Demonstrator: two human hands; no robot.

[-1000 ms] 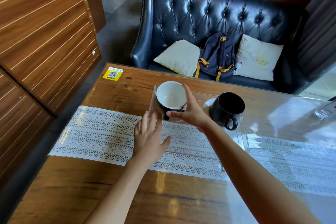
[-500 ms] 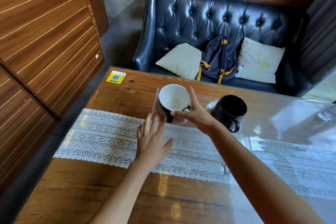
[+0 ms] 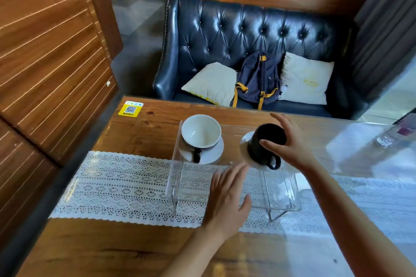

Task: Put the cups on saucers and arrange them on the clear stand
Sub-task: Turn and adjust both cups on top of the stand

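Note:
A cup, white inside with a black handle (image 3: 201,134), stands on a white saucer (image 3: 213,153) at the left end of the clear stand (image 3: 177,177). At the right end a black cup (image 3: 262,141) sits on another white saucer (image 3: 244,148), and cup and saucer look tilted. My right hand (image 3: 287,141) is wrapped around the black cup's rim from the right. Over the stand's front, my left hand (image 3: 226,198) is flat with its fingers apart, holding nothing.
The stand rests on a white lace runner (image 3: 117,186) across the glossy wooden table (image 3: 101,252). A yellow QR sticker (image 3: 130,109) marks the far left corner. Behind the table is a dark sofa (image 3: 247,36) with cushions and a backpack (image 3: 258,78). A glass object (image 3: 386,139) sits far right.
My right hand let go of the white-lined cup, which now stands on its saucer, and moved right onto the black cup. My left hand shifted right along the stand's front.

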